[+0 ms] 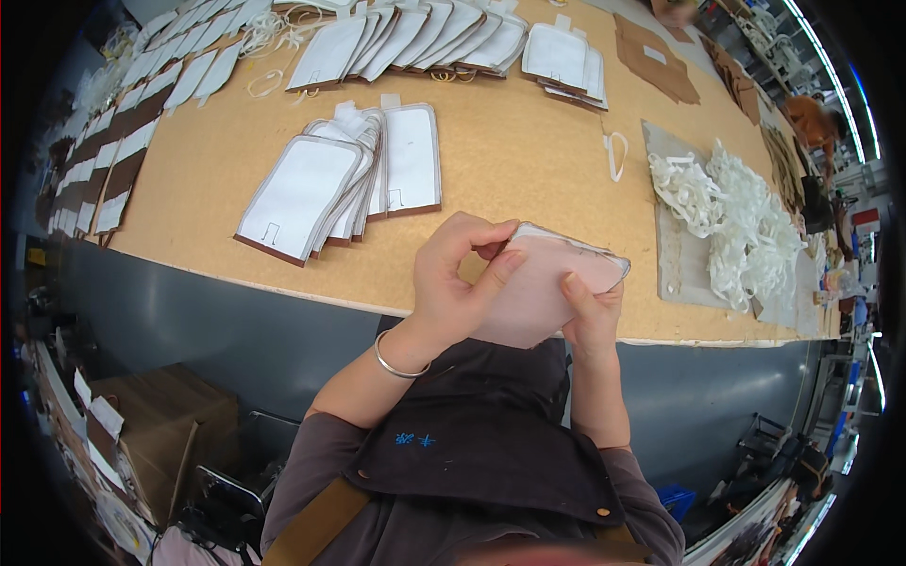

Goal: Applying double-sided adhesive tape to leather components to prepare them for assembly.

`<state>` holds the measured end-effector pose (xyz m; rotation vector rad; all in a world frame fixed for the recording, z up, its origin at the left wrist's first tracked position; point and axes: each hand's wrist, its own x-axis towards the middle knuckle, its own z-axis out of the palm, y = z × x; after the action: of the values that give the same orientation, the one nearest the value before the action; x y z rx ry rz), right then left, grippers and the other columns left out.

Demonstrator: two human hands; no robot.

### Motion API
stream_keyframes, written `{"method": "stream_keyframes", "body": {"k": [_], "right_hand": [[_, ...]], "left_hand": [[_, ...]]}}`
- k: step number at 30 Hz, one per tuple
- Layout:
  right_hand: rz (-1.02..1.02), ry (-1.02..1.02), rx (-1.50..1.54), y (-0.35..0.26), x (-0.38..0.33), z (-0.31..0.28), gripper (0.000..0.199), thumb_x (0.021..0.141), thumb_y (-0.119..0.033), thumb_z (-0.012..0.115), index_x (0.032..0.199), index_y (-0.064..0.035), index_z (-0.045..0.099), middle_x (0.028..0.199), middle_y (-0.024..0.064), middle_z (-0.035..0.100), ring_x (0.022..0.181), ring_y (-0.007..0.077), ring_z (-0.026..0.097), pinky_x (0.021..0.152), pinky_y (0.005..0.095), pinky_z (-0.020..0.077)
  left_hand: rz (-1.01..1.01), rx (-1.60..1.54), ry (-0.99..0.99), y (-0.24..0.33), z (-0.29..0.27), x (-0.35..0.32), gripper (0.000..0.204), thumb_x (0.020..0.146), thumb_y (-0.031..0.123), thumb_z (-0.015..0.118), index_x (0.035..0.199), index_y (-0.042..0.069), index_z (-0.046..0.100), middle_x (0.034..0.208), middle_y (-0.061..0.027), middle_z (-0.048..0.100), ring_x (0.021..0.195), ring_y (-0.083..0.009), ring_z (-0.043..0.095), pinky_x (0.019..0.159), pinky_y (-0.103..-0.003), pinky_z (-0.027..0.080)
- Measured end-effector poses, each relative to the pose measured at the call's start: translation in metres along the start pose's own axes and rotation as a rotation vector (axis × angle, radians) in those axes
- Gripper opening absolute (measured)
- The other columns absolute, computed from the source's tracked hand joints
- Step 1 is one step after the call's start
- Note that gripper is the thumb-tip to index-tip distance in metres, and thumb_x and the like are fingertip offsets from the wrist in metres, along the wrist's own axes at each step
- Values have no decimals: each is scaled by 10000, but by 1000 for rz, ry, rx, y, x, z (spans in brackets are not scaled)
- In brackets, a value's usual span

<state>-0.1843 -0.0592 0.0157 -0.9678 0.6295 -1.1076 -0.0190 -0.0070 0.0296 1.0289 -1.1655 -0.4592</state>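
A pale pinkish fabric piece, with a dark bound edge along its top, is held between my hands just above the table's front edge. My left hand grips its upper left corner, thumb on the near face and fingers curled behind. On the other side, my right hand pinches it with the thumb pressed on the near face; the fingers are mostly hidden behind the piece. To the left on the table lies a fanned stack of white fabric panels with brown lower edges and white tabs.
The tan worktable carries more white panels at the back and brown fabric farther right. A heap of white elastic bands lies on a pale sheet at right, near a loose white loop. A brown box stands lower left.
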Motion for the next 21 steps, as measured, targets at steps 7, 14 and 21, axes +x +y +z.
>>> {"method": "stream_keyframes", "body": {"k": [7, 14, 21], "right_hand": [[-25, 26, -14, 4, -3, -1, 293, 760, -31, 679, 1002, -22, 515, 922, 76, 603, 830, 125, 580, 737, 287, 488], [14, -115, 26, 3, -3, -8, 326, 735, -52, 708, 1008, -17, 533, 912, 84, 623, 835, 134, 593, 729, 286, 488], [21, -150, 8, 1, -3, -10, 361, 710, -50, 728, 1017, -13, 541, 919, 84, 628, 832, 136, 597, 726, 281, 486]], "left_hand": [[197, 325, -23, 4, -4, -2, 290, 764, -30, 660, 1041, -7, 578, 831, -48, 550, 747, -110, 525, 666, -237, 440], [-113, -350, -276, 2, -22, 13, 224, 737, -53, 650, 934, 24, 574, 859, -37, 569, 711, -108, 551, 616, -226, 436], [238, 91, -366, 8, -31, 14, 318, 683, -54, 674, 948, 48, 533, 839, -75, 543, 736, -153, 541, 606, -238, 425]]}}
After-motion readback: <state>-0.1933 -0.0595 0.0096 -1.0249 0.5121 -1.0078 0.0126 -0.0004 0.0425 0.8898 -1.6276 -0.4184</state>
